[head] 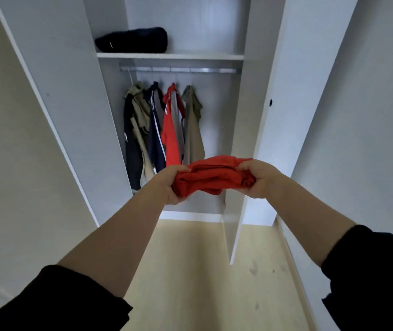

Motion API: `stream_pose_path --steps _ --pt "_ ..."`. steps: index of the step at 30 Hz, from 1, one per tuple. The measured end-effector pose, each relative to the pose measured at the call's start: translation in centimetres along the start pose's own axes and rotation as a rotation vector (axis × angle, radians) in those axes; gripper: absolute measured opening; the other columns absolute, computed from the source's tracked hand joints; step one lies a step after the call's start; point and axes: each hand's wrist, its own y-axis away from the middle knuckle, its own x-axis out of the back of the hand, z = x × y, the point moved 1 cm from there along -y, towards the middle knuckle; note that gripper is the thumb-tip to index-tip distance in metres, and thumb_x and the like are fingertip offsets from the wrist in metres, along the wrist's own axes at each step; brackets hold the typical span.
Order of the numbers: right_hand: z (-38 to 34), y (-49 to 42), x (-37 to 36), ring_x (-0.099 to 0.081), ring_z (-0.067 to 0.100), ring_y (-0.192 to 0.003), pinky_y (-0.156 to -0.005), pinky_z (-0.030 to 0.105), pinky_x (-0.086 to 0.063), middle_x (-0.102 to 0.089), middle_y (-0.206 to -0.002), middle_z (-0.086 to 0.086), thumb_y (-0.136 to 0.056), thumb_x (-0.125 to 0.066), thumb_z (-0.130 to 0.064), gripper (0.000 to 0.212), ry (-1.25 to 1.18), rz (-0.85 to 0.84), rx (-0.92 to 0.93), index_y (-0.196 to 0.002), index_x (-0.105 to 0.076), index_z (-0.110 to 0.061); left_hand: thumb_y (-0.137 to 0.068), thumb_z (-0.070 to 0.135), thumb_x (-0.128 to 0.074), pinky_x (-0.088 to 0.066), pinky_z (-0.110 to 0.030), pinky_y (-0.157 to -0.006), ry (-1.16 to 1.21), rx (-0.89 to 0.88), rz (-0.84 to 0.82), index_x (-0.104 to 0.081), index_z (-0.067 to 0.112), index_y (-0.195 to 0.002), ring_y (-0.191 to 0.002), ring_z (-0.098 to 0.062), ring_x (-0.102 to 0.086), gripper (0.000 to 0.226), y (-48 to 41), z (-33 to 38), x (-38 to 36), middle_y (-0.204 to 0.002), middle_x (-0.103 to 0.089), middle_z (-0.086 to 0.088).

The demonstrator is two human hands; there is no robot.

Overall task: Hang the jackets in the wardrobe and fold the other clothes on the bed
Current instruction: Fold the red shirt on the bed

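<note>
Currently, left hand point(170, 185) and right hand point(259, 181) each clamp their fingers on one end of a folded red garment point(211, 177), held before the open white wardrobe point(245, 96), below its hanging jackets point(164, 125).

- Red garment point(212, 179): soft matt cloth, bunched and creased.
- Wardrobe point(54, 75): smooth white panels, faint satin sheen.
- Shelf point(190, 56): same smooth white board.
- Hanging rail point(178, 70): bright metal, glossy.
- Hanging jackets point(164, 125): matt cloth in dark navy, khaki, red and grey; white stripes on the navy one.
- Black bundle point(132, 40): fuzzy, matt dark fabric.
- Floor point(190, 271): pale wood-look surface, smooth, with a few scuff marks.
- Sleeves point(54, 302): black matt cloth.
</note>
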Motion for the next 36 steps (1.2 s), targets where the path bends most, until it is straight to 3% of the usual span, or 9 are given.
stream_pose_path --steps 3,6,10,16,20,25,28,32,36 --pt "-4.2 -2.9 -3.4 -0.062 0.025 -0.041 -0.033 0.034 -0.050 -0.063 -0.068 0.015 -0.087 -0.040 0.010 0.021 0.001 -0.014 0.059 -0.085 -0.053 -0.006 -0.081 0.009 -0.055 -0.053 -0.027 -0.042 -0.003 -0.071 0.004 -0.060 0.005 -0.081 -0.045 -0.021 -0.064 0.007 -2.3 5.5 0.1 -0.056 -0.065 -0.011" --pt "-8.9 -6.9 -7.2 -0.060 0.030 -0.055 -0.031 0.033 -0.048 -0.061 -0.064 0.015 -0.088 -0.035 0.009 0.022 -0.008 -0.053 0.110 -0.080 -0.051 -0.005 -0.080 0.009 -0.056 -0.052 -0.026 -0.042 -0.003 -0.155 0.000 -0.061 0.006 -0.081 -0.045 -0.021 -0.064 0.006 -5.1 12.4 -0.1 -0.055 -0.065 -0.011" --pt "-15.8 -12.4 -12.7 -0.059 0.021 -0.035 -0.030 0.030 -0.047 -0.061 -0.046 0.012 -0.088 -0.036 0.009 0.020 -0.053 -0.110 0.196 -0.082 -0.050 -0.004 -0.084 0.006 -0.051 -0.052 -0.026 -0.043 -0.029 -0.274 -0.035 -0.061 0.005 -0.084 -0.046 -0.020 -0.064 0.010 -8.5 22.4 -0.6 -0.058 -0.065 -0.010" --pt "-23.4 -20.3 -21.3 -0.057 0.023 -0.054 -0.035 0.029 -0.051 -0.057 -0.069 0.013 -0.088 -0.040 0.007 0.018 -0.072 -0.166 0.286 -0.081 -0.051 -0.005 -0.084 0.002 -0.050 -0.050 -0.024 -0.039 -0.092 -0.407 0.023 -0.058 0.004 -0.081 -0.042 -0.019 -0.062 0.009 -13.5 34.3 0.8 -0.056 -0.063 -0.009" --pt "-26.5 -25.3 -26.9 -0.056 0.024 -0.065 -0.035 0.026 -0.050 -0.058 -0.076 0.014 -0.088 -0.045 0.007 0.015 -0.028 -0.178 0.345 -0.082 -0.051 -0.006 -0.083 0.002 -0.053 -0.052 -0.026 -0.041 -0.117 -0.460 0.026 -0.060 0.005 -0.087 -0.046 -0.020 -0.063 0.008 -17.5 40.9 3.8 -0.067 -0.063 -0.011" --pt "-30.1 -31.8 -33.6 -0.061 0.026 -0.075 -0.044 0.031 -0.056 -0.060 -0.089 0.013 -0.087 -0.049 0.006 0.020 -0.014 -0.168 0.441 -0.098 -0.050 -0.010 -0.080 0.004 -0.056 -0.052 -0.026 -0.043 -0.175 -0.523 0.004 -0.060 0.010 -0.088 -0.047 -0.019 -0.064 0.010 -23.5 49.3 7.3 -0.060 -0.066 -0.008" --pt "-32.9 -35.5 -36.4 -0.061 0.024 -0.073 -0.045 0.030 -0.056 -0.061 -0.088 0.011 -0.086 -0.050 0.005 0.019 -0.017 -0.114 0.508 -0.096 -0.051 -0.011 -0.079 0.003 -0.058 -0.057 -0.035 -0.063 -0.199 -0.565 -0.066 -0.061 0.014 -0.105 -0.068 -0.024 -0.065 0.029 -27.4 54.4 8.1 -0.083 -0.068 -0.011" --pt "-37.3 -40.1 -37.5 -0.061 0.021 -0.068 -0.041 0.027 -0.053 -0.063 -0.082 0.008 -0.084 -0.049 0.007 0.024 -0.060 -0.029 0.608 -0.088 -0.055 -0.016 -0.079 -0.003 -0.057 -0.056 -0.033 -0.058 -0.246 -0.661 -0.158 -0.062 0.021 -0.107 -0.069 -0.023 -0.067 0.037 -32.2 59.8 5.6 -0.087 -0.069 -0.007" --pt "-42.3 -43.7 -36.1 -0.060 0.010 -0.042 -0.039 0.022 -0.049 -0.063 -0.051 -0.001 -0.084 -0.050 0.008 0.023 -0.084 0.072 0.742 -0.086 -0.058 -0.014 -0.083 0.007 -0.064 -0.054 -0.033 -0.078 -0.368 -0.924 -0.093 -0.044 0.018 -0.138 -0.101 -0.024 -0.061 0.059 -37.3 63.8 1.1 -0.122 -0.059 -0.006"
